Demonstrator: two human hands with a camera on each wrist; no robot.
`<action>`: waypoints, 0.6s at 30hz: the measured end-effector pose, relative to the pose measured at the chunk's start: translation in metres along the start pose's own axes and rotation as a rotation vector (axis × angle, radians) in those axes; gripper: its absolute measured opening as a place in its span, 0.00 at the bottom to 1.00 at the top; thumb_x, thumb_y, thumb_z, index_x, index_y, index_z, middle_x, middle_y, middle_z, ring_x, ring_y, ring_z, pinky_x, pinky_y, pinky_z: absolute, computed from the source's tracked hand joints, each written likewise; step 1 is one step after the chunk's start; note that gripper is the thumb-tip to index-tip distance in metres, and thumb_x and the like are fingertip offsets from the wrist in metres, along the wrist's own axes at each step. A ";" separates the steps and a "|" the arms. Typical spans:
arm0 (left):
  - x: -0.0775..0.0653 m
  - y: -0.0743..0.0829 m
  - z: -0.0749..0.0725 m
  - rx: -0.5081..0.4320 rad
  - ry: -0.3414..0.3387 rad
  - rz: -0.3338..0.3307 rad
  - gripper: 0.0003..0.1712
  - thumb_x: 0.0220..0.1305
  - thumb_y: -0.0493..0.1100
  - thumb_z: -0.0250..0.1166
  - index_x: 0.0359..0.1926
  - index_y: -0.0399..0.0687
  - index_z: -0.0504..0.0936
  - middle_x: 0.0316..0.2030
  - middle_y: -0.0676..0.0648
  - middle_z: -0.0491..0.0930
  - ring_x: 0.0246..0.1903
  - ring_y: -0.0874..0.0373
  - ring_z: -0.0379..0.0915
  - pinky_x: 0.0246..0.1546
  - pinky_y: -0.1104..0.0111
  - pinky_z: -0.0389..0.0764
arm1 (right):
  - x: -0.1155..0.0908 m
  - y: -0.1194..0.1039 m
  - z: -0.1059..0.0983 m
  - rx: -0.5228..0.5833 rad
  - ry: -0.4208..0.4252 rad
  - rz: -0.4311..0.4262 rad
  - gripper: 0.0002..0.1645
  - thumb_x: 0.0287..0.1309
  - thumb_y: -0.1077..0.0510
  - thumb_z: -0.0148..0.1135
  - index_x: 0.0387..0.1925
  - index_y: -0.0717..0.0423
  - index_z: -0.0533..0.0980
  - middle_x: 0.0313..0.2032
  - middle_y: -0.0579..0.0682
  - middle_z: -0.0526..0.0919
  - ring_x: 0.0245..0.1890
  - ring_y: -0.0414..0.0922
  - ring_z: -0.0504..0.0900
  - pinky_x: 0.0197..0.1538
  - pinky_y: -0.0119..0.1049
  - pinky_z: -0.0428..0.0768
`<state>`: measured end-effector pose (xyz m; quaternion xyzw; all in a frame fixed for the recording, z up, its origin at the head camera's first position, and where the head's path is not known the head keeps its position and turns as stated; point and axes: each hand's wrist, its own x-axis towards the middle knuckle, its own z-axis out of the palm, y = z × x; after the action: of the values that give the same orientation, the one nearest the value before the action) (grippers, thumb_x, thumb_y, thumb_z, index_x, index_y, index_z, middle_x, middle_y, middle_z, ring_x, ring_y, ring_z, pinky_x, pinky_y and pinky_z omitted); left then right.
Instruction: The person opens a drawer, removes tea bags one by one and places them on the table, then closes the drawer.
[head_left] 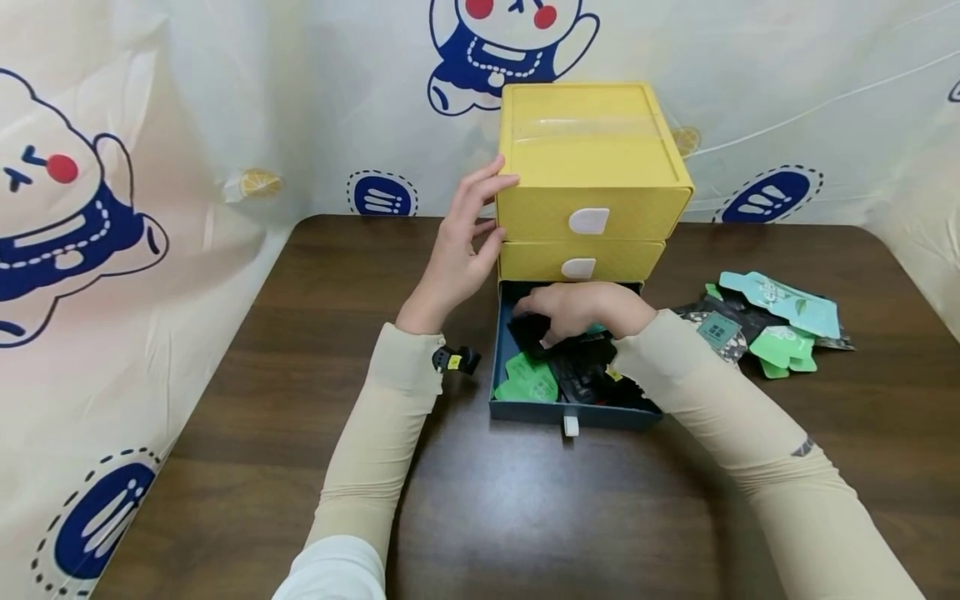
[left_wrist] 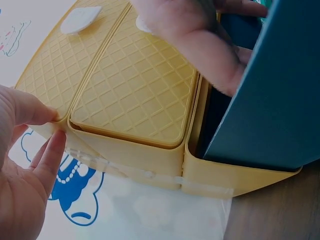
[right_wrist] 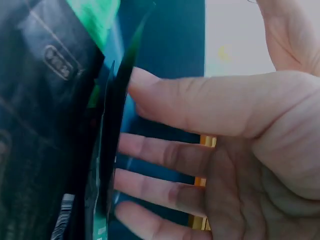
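Observation:
A yellow box of drawers [head_left: 592,150] stands at the back of the table. My left hand [head_left: 468,237] steadies it from the left, its fingertips against the side and front edge in the left wrist view. Below two closed yellow fronts, a dark blue drawer [head_left: 525,410] sticks out at the bottom. My right hand [head_left: 585,308] reaches into this drawer, over black packets [head_left: 592,375] and green packets [head_left: 531,379]. In the right wrist view, its thumb [right_wrist: 165,100] touches the edge of a thin dark packet [right_wrist: 117,115], and the extended fingers [right_wrist: 160,187] reach toward it.
To the right of the box lies a loose pile of packets [head_left: 780,312] in teal, green and black. The brown table [head_left: 465,500] has a printed white curtain [head_left: 225,100] behind and at its sides. A black wrist strap [head_left: 456,360] shows beside the left sleeve.

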<state>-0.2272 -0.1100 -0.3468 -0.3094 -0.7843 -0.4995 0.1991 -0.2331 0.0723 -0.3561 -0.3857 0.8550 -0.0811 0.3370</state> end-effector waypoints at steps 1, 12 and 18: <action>0.000 0.000 0.000 -0.001 0.001 0.002 0.29 0.67 0.25 0.55 0.67 0.45 0.69 0.75 0.49 0.57 0.67 0.55 0.65 0.58 0.59 0.81 | 0.000 -0.002 0.001 -0.024 -0.001 0.016 0.37 0.63 0.61 0.64 0.71 0.57 0.64 0.70 0.61 0.65 0.70 0.59 0.64 0.71 0.54 0.66; 0.000 -0.001 0.001 -0.003 -0.006 -0.003 0.29 0.67 0.25 0.55 0.67 0.45 0.69 0.75 0.50 0.56 0.67 0.56 0.65 0.58 0.61 0.81 | 0.001 -0.010 0.013 -0.107 -0.008 0.187 0.39 0.57 0.55 0.71 0.69 0.49 0.67 0.69 0.60 0.60 0.66 0.57 0.61 0.64 0.50 0.70; 0.000 -0.001 0.000 0.001 -0.003 -0.001 0.29 0.67 0.25 0.55 0.67 0.45 0.69 0.75 0.49 0.56 0.67 0.57 0.64 0.58 0.61 0.81 | -0.002 -0.010 0.013 -0.134 0.067 0.083 0.29 0.57 0.62 0.70 0.59 0.51 0.71 0.61 0.57 0.70 0.61 0.58 0.68 0.60 0.50 0.74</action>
<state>-0.2279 -0.1104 -0.3475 -0.3097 -0.7850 -0.4987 0.1979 -0.2175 0.0684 -0.3610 -0.3688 0.8846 -0.0226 0.2844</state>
